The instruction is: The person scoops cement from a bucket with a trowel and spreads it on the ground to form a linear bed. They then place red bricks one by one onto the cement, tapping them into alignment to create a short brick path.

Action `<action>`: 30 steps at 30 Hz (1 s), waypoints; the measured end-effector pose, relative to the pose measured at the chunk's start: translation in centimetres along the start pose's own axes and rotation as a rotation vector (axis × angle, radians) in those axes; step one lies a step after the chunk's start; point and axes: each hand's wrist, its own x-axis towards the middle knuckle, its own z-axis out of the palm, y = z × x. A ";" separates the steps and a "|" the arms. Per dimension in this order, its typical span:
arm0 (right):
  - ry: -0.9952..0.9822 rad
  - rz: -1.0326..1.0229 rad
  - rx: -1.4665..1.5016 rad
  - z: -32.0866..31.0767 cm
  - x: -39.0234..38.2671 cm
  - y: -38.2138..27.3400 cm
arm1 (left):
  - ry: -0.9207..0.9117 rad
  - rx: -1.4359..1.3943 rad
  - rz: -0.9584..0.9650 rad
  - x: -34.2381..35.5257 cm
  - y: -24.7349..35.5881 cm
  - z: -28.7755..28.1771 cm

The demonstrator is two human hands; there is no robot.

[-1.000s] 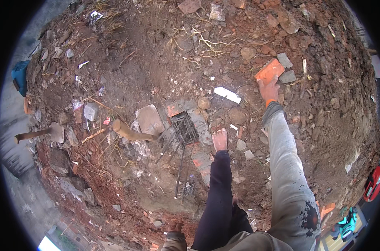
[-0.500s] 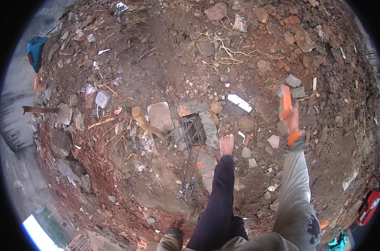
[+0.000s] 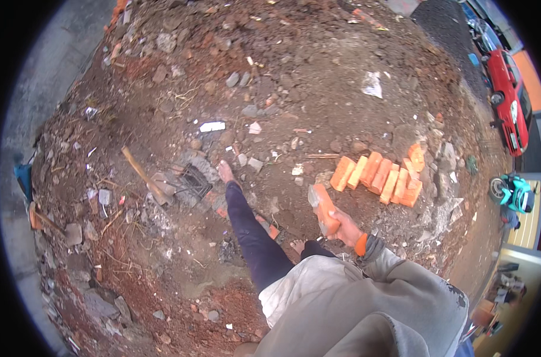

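My right hand [image 3: 344, 228], with an orange band at the wrist, is closed around one end of an orange brick [image 3: 326, 209]. Grey mortar clings to the brick's far end and side. To the right of it, a row of orange bricks [image 3: 374, 174] lies on the soil. At the lower edge only a sliver of what looks like my left hand [image 3: 245, 350] shows, its fingers hidden. Left of my bare foot [image 3: 225, 171] is a square pit holding a steel bar cage [image 3: 194, 179], edged with bricks and mortar. Beside that rests a hoe [image 3: 144, 174] with a wooden handle.
Rubble and stones litter the uneven soil [image 3: 318, 119]. A second wooden-handled tool [image 3: 73, 234] lies at the far left by a concrete strip [image 3: 50, 77]. On the right are a red car [image 3: 511, 101] and a teal motorbike [image 3: 511, 193]. A white scrap [image 3: 371, 84] lies farther off.
My view has swung right, bringing the brick row, car and motorbike into sight. My right hand, still holding the brick, has come nearer my body and away from two grey stones.
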 end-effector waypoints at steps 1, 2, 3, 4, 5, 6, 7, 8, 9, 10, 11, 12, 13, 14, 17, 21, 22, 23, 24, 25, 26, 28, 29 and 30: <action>0.129 -0.005 -0.123 -1.8 -3.7 1.0 | 0.002 -0.007 0.018 -1.3 -1.1 -1.1; 0.204 -0.032 -0.196 -4.0 -6.8 2.1 | -0.006 -0.011 0.032 -2.1 -2.1 -1.8; 0.274 -0.054 -0.276 -6.1 -9.5 3.0 | -0.008 -0.023 0.042 -3.2 -3.2 -2.6; 0.350 -0.081 -0.366 -8.4 -12.0 3.5 | -0.023 -0.041 0.044 -3.9 -4.5 -2.7; 0.364 -0.210 -0.278 -10.7 -13.0 4.2 | -0.038 -0.068 0.052 -4.4 -5.8 -3.1; 0.460 -0.205 -0.303 -12.8 -14.3 4.8 | -0.050 -0.096 0.059 -5.2 -7.2 -3.6; 0.537 -0.197 -0.322 -12.9 -15.1 3.6 | -0.046 -0.125 0.075 -6.0 -8.3 -4.6; 0.625 -0.189 -0.348 -13.2 -15.9 2.3 | -0.050 -0.158 0.089 -6.6 -9.6 -5.4; 0.672 -0.304 -0.338 -14.5 -15.4 1.8 | -0.057 -0.196 0.104 -7.2 -10.8 -6.1; 0.726 -0.421 -0.328 -16.7 -14.5 1.5 | -0.077 -0.232 0.118 -7.5 -12.1 -6.5; 0.827 -0.545 -0.449 -21.3 -12.5 1.7 | -0.106 -0.271 0.142 -7.5 -13.1 -6.8; 0.917 -0.669 -0.568 -25.1 -10.6 1.4 | -0.148 -0.332 0.183 -7.4 -14.1 -7.6; 1.007 -0.659 -0.713 -25.7 -9.4 0.4 | -0.182 -0.401 0.227 -7.7 -14.8 -8.9; 1.106 -0.648 -0.869 -26.4 -8.6 -1.0 | -0.259 -0.468 0.266 -7.9 -15.3 -9.5; 1.193 -0.216 -1.060 -26.1 -8.4 -5.3 | 0.025 -0.439 0.242 -10.2 -17.5 -8.0; 1.175 -0.208 -1.201 -30.5 -2.8 -2.5 | 0.030 -0.443 0.053 -14.2 -18.2 -9.6; 1.223 -0.198 -1.213 -34.0 -4.2 -1.8 | 0.000 -0.395 -0.077 -14.0 -20.4 -8.7; 1.219 -0.222 -1.206 -34.7 -3.6 -1.7 | 0.085 -0.266 -0.169 -14.6 -21.8 -8.4; 1.213 -0.247 -1.198 -35.3 -2.9 -1.5 | 0.075 -0.276 -0.079 -16.1 -23.6 -8.0; 1.161 -0.220 -1.176 -35.5 -2.5 -1.0 | 0.069 -0.282 0.005 -18.0 -25.1 -7.6; 1.094 -0.196 -1.148 -34.5 -1.9 -0.9 | 0.097 -0.288 0.004 -19.5 -25.7 -7.9; 0.980 -0.248 -1.095 -35.6 -1.1 -0.3 | 0.126 -0.321 0.000 -21.7 -26.9 -6.9; 0.954 -0.341 -1.080 -38.9 -1.8 -1.6 | 0.280 -0.266 -0.121 -21.9 -28.0 -4.5; 0.927 -0.435 -1.068 -42.2 -2.9 -3.2 | 0.193 -0.322 -0.122 -21.9 -29.0 -2.1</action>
